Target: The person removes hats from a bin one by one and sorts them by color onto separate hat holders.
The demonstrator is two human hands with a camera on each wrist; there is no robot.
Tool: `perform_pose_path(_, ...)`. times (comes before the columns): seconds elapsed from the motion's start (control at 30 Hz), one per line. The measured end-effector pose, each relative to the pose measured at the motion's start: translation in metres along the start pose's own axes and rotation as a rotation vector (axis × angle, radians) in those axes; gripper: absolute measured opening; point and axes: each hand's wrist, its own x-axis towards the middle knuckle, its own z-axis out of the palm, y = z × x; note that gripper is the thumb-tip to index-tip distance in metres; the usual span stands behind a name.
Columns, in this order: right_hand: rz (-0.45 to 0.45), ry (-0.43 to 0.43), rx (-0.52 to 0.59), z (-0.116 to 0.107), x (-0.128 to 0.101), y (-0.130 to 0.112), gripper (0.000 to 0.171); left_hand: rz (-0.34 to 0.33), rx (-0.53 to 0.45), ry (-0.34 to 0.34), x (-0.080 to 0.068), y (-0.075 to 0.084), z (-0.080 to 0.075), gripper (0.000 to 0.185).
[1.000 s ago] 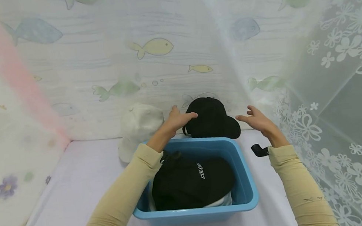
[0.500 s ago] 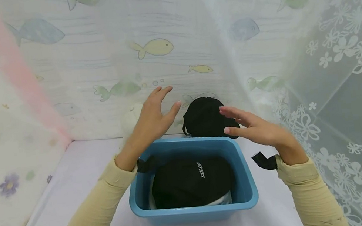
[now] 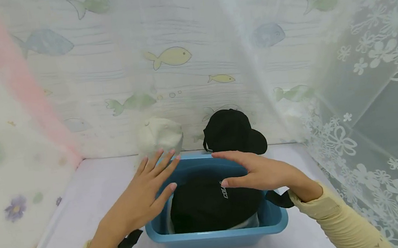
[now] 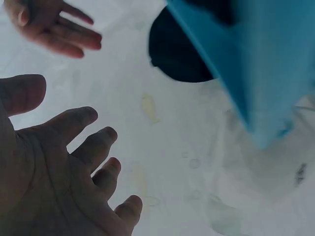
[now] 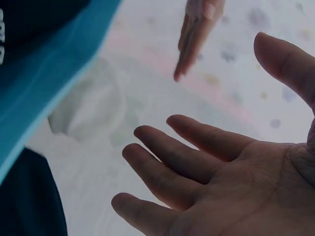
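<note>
- Nearest, the left hand (image 3: 139, 202) and right hand (image 3: 260, 172) were held flat above the blue bin (image 3: 276, 217), fingers spread and straight, nothing gripped by either; the same spread palms were shown in both wrist views.
- No contact with the bin or its contents could be confirmed; the hands appeared to hover just over the rim.
- A black wrist strap (image 3: 128, 242) was seen at the left cuff, another at the right cuff; beige sleeves were worn.
- A black cap with white lettering (image 3: 208, 206) was lying in the bin, on top of something pale whose edge was visible beneath; what that pale item was could not be told.
- Judged progress: two caps were already set out behind the bin, at least one cap was left inside, so the work was taken as partly done.
- Just beyond the bin's far rim, a cream cap (image 3: 160, 136) was stood at left and a black cap (image 3: 231, 132) at right, side by side, both against the back wall.
- Everything was rested on a pale lilac tabletop (image 3: 92, 193).
- The back wall (image 3: 172, 20) was covered with pastel fish wallpaper; flowered panels were noted at left, a sheer white floral curtain (image 3: 382, 78) at right.
</note>
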Motion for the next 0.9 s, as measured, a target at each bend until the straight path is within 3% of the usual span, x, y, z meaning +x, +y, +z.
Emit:
perform_pose_path(0.13, -0.020, -0.079, -0.062, 0.010, 0.013, -0.001, 0.076, -0.028, 0.061, 0.012, -0.022, -0.006, 0.017, 0.063)
perform_pose_path(0.3, -0.015, -0.160, -0.120, 0.024, 0.033, 0.002, 0.080, -0.055, 0.142, 0.043, -0.035, -0.014, 0.031, 0.060)
perform_pose_path(0.47, -0.015, -0.239, -0.155, 0.042, 0.055, 0.007, 0.079, -0.098, 0.077, 0.005, -0.046, -0.021, 0.041, 0.060)
perform_pose_path(0.67, -0.077, -0.347, -0.199, 0.068, 0.082, 0.023, 0.079, -0.147, -0.005, -0.023, -0.058, -0.026, 0.055, 0.060)
perform_pose_path(0.77, -0.097, -0.358, -0.230, 0.078, 0.091, 0.028, 0.079, -0.134, -0.003, -0.008, -0.061, -0.027, 0.057, 0.059)
perform_pose_path(0.9, -0.101, -0.297, -0.265, 0.085, 0.098, 0.028, 0.075, -0.092, 0.008, 0.020, -0.061, -0.028, 0.057, 0.058)
